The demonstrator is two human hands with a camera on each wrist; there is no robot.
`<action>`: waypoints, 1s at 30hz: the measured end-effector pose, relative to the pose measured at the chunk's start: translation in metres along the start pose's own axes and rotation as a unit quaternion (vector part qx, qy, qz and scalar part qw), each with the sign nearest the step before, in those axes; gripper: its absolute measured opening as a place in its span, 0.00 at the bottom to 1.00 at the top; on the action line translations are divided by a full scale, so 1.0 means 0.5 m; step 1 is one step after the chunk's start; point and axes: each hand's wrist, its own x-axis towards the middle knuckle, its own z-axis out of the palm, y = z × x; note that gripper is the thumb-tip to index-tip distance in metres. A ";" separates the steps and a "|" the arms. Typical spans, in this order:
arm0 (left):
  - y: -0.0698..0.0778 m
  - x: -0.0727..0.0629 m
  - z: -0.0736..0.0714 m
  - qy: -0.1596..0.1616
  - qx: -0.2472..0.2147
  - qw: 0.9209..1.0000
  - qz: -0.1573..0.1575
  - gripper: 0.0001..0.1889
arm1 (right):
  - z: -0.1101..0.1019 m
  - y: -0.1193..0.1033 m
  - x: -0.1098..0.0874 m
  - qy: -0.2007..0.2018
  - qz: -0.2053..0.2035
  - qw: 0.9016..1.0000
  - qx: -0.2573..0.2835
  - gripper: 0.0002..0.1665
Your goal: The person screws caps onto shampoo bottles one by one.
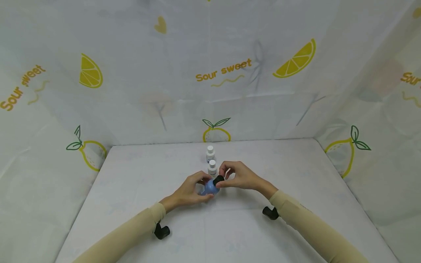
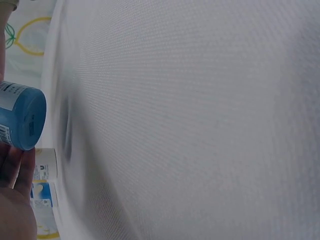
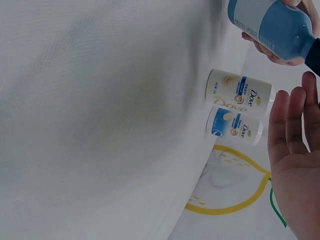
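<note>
A blue bottle (image 1: pixel 209 187) with a black cap (image 1: pixel 218 180) is held up at a tilt over the table, its capped end pointing right. My left hand (image 1: pixel 189 190) grips the bottle's body from the left, thumb on the near side and fingers on the far side. From the right, my right hand (image 1: pixel 244 176) pinches at the cap with thumb and index finger. In the right wrist view, its other fingers (image 3: pixel 296 120) extend past the cap. The left wrist view shows the bottle's round base (image 2: pixel 34 119), turned toward that camera and off the cloth.
Just behind the hands stand two white Dove bottles, the nearer (image 1: pixel 212 168) in front of the farther (image 1: pixel 210 155). White cloth covers the table (image 1: pixel 158 160), and a lemon-print curtain (image 1: pixel 184 109) hangs along its back and sides. Black wrist cameras (image 1: pixel 162 232) hang below both forearms.
</note>
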 end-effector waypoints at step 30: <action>-0.006 -0.003 0.000 0.001 0.003 1.000 -0.001 0.25 | -0.013 -0.001 -0.001 -0.026 0.009 1.000 0.014 0.21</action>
